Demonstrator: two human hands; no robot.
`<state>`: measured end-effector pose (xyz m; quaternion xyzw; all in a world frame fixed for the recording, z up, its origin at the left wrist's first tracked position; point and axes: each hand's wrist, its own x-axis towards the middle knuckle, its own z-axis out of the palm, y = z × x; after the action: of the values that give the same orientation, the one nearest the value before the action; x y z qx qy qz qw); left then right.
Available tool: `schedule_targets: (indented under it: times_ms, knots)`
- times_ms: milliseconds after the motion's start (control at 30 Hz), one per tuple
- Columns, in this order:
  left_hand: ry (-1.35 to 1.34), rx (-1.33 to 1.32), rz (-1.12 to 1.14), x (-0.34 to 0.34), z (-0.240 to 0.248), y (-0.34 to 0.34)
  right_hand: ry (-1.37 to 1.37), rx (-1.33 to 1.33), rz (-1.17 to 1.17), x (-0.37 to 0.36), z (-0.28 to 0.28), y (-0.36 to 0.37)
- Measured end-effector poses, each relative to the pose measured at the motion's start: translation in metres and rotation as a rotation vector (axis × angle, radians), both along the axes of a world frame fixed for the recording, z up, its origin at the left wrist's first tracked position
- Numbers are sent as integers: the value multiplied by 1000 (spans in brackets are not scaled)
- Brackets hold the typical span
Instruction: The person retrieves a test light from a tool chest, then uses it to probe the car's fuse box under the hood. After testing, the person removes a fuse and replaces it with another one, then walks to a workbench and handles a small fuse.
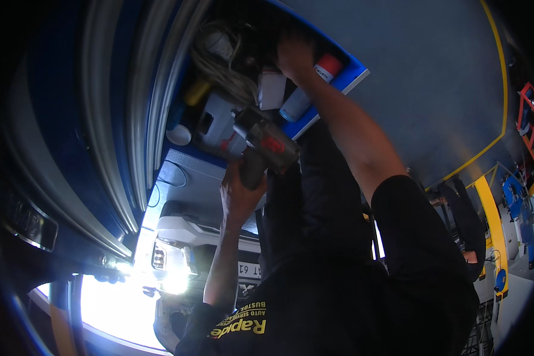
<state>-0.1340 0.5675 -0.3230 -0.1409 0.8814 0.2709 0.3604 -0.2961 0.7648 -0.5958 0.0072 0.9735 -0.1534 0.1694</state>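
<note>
My left hand (241,193) is wrapped round the handle of a dark impact wrench (270,142) with a red mark on its side. The tool is held over the near edge of an open blue drawer (357,76). Deep in the drawer's shadow is my right hand (295,54), its fingers too dark to make out. Beside that wrist lies a spray can (296,104) with a red cap. A white box (272,90), a coiled pale cord (236,80), a grey plastic case (216,121) and something yellow (197,92) also lie inside.
Closed drawers with long metal handles (139,113) line the left side of the blue cabinet. A light-coloured vehicle (190,231) stands in glare at the lower left. On the right are grey floor with a yellow line (504,77), a yellow post (489,219) and a partly visible person (466,222) in dark clothes.
</note>
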Motion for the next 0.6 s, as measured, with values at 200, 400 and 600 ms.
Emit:
schedule_targets:
  times_ms: [200,400,600]
  knots:
    - [71,7,45,16,-7,-2,-130,27,15,-8,-6,-10]
    - [150,-6,-16,-2,-35,5,-13,-462,-153,7,50,30]
    - [151,-27,44,-43,-81,31,38,-921,-389,20,130,70]
